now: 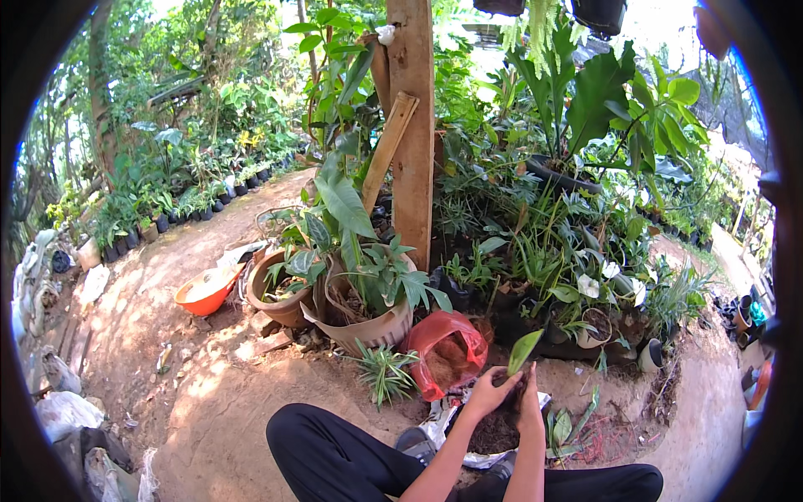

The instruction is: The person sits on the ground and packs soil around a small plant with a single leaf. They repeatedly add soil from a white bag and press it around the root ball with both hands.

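My left hand (492, 393) and my right hand (528, 401) are raised together above a white sack (440, 421) of dark soil (493, 433). Between them stands a small plant with one broad green leaf (523, 351); dark material shows at its base, mostly hidden by my fingers. My left hand's fingers curl round that base, and my right hand is cupped against its right side. Just beyond my left hand lies a red plastic bag (448, 351) of brown fibrous material. Cut leaves (564, 429) lie on the ground to the right of the sack.
Large clay and plastic pots (376, 331) of plants stand ahead by a wooden post (411, 144). A small spiky plant (386, 373) lies left of the red bag. Dense potted plants line the right. An orange basin (206, 302) sits farther left on the dirt. Red strings (603, 442) lie at right.
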The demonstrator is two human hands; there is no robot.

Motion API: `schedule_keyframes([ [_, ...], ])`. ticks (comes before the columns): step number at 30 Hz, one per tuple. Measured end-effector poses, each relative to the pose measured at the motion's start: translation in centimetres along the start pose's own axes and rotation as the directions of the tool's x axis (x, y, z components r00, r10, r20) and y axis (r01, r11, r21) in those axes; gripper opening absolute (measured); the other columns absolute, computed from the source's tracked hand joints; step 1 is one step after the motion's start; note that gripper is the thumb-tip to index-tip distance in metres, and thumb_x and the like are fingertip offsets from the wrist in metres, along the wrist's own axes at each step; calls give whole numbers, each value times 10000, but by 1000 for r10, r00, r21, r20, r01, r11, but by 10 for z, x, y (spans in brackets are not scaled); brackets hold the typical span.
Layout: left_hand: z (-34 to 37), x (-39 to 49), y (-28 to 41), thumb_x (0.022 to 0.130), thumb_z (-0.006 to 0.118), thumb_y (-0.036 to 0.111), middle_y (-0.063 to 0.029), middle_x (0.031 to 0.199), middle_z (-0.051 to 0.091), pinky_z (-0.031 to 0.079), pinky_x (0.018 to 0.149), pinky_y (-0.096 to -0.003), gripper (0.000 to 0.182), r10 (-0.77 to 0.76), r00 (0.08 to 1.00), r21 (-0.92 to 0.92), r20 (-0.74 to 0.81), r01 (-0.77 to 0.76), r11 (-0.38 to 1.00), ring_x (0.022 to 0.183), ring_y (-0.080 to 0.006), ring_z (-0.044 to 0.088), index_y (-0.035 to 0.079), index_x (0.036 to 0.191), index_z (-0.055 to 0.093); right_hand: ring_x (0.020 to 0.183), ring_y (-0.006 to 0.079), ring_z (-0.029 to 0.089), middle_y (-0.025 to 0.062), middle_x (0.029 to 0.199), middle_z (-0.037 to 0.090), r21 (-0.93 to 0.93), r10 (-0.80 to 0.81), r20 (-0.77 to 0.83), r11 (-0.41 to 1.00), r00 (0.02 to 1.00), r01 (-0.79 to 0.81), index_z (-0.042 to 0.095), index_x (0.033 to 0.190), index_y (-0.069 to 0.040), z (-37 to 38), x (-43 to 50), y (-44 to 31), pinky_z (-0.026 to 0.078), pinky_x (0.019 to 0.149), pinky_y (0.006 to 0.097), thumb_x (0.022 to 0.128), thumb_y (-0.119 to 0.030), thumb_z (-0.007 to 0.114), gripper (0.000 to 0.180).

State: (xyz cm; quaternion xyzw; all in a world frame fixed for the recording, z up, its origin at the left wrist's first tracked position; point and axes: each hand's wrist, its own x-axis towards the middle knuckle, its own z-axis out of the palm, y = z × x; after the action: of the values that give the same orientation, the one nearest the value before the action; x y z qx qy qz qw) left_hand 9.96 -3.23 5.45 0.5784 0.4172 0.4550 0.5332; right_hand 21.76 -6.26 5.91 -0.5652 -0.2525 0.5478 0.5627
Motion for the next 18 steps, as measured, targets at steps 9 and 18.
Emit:
schedule_keyframes([
  [9, -33, 17, -63, 865, 697, 478, -30, 950, 680, 473, 803, -258, 503, -371, 923, -402, -96, 305, 863, 860, -96, 603, 11, 1050, 703, 1089, 242, 610, 141, 1214, 636, 107, -79, 182, 992, 980, 60, 472, 1324, -22, 7, 7, 14, 465, 953, 381, 998, -486, 472, 567],
  [18, -73, 10, -55, 862, 600, 624, -99, 1131, 636, 484, 901, -387, 728, -462, 881, -772, -95, 228, 594, 960, -228, 645, 34, 1287, 567, 921, 195, 656, 121, 1105, 673, -403, 56, -73, 911, 996, -81, 556, 1198, -10, -30, 49, 102, 527, 758, 323, 923, -340, 647, 439],
])
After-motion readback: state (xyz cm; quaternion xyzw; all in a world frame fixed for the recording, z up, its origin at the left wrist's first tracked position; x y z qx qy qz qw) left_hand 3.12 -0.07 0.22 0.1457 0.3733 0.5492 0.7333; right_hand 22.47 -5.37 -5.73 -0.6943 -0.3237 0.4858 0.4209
